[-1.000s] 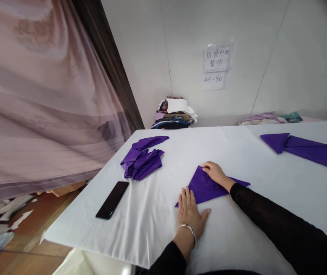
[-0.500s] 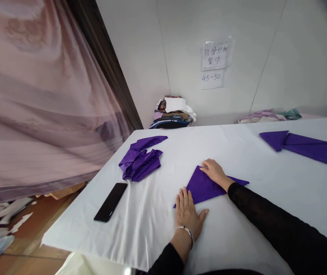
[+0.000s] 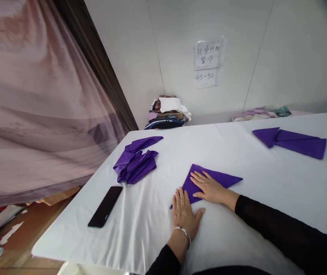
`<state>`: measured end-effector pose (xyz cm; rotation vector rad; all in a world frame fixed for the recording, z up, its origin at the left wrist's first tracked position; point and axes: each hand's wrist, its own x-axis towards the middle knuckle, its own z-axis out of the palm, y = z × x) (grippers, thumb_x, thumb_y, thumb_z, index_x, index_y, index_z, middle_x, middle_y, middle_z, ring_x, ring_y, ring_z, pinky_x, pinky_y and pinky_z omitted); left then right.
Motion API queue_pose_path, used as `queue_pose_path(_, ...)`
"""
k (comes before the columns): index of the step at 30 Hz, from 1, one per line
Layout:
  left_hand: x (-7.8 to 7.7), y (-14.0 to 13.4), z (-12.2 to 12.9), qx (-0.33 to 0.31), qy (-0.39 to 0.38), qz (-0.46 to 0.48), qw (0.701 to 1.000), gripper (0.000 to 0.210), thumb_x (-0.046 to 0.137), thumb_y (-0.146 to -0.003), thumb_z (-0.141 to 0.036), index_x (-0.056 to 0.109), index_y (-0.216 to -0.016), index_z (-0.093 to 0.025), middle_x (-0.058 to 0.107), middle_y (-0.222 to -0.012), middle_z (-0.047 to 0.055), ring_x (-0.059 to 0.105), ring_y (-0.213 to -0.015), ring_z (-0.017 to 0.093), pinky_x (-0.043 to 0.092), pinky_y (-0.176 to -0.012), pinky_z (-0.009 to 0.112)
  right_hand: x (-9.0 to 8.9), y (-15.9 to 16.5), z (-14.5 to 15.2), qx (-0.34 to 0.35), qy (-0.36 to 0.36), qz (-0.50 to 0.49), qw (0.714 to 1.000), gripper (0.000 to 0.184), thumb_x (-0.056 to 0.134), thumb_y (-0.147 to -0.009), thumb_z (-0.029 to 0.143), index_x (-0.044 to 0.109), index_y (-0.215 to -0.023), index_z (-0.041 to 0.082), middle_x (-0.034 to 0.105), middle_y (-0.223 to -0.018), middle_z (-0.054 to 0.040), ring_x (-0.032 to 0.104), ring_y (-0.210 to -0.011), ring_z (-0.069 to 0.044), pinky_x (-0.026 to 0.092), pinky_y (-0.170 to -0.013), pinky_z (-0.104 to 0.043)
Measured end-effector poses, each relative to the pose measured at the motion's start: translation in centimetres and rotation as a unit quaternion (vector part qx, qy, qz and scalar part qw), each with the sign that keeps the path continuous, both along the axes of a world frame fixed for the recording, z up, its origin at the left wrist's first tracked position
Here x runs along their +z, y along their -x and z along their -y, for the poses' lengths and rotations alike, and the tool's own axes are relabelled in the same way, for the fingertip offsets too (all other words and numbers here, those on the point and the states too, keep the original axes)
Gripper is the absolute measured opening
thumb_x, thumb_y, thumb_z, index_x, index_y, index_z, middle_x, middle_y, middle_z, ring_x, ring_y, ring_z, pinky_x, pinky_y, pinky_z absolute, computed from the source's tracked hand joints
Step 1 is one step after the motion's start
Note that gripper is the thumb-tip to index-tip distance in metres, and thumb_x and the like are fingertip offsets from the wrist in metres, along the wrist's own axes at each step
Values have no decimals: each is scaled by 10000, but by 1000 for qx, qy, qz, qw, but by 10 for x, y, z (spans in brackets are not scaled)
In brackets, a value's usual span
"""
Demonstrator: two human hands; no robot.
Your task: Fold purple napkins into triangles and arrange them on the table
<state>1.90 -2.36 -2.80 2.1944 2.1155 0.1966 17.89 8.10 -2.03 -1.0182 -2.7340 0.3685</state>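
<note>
A purple cloth napkin (image 3: 220, 177), folded into a triangle, lies on the white-covered table in front of me. My left hand (image 3: 184, 214), with a silver bracelet at its wrist, rests flat with its fingertips over the napkin's near left corner. Flat on the middle of the cloth lies my right hand (image 3: 209, 188), fingers spread and pointing left. The corner under my left fingers is partly hidden. Neither hand grips the fabric.
A crumpled pile of purple cloth (image 3: 136, 162) lies to the left, with a black phone (image 3: 105, 206) nearer me. At the far right sits a folded purple napkin (image 3: 299, 143). Stacked clothes (image 3: 167, 112) stand behind the white table's (image 3: 74, 229) far edge, below a paper sign (image 3: 208, 55).
My right hand has come down from the napkin's top corner and now lies flat on its middle. My left hand stays at the near left corner. The view has shifted slightly.
</note>
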Motion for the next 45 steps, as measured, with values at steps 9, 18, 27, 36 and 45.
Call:
queue_pose_path(9, 3, 15, 0, 8, 1, -31, 999, 783, 264, -824, -626, 272, -1377, -72, 191, -1467, 135, 126, -1356, 280, 157, -1102, 479, 0, 1, -2, -4, 19, -12, 1000, 711, 317, -841, 637, 232, -1412, 221, 209, -1472, -88, 139, -1349, -251, 69, -1082, -468)
queue_pose_path(18, 8, 28, 3, 27, 17, -46, 998, 780, 280, -822, -614, 249, -1384, -74, 177, -1467, 134, 122, -1355, 283, 160, -1093, 495, 25, 10, 2, -21, 89, 14, 996, 709, 341, -794, 692, 330, -1371, 280, 162, -1481, -104, 76, -1348, -322, 36, -1037, -580)
queue_pose_path(27, 10, 28, 2, 19, 38, -52, 998, 682, 378, -808, -380, 225, -1389, -58, 136, -1475, 112, 85, -1360, 255, 113, -1110, 468, 20, 34, 36, 122, 81, -47, 988, 723, 297, -852, 626, 227, -1411, 172, 227, -1463, -118, 130, -1352, -228, -1, -1084, -458)
queue_pose_path(36, 33, 46, -1, 5, 101, 103, 990, 715, 400, -742, -254, 182, -1399, -70, 121, -1485, 108, 41, -1363, 206, 84, -1114, 428, 19, 32, 33, 137, 92, -39, 986, 702, 328, -848, 614, 215, -1415, 217, 167, -1482, -108, 80, -1357, -254, -38, -1063, -507)
queue_pose_path(45, 18, 6, -27, -80, 6, 137, 987, 603, 313, -875, -427, 232, -1390, -124, 142, -1488, 96, 44, -1365, 208, 106, -1116, 446, 18, 37, 34, 115, 79, -64, 988, 656, 505, -811, 403, 237, -1401, 308, 257, -1464, -55, 158, -1339, -240, 26, -1068, -503)
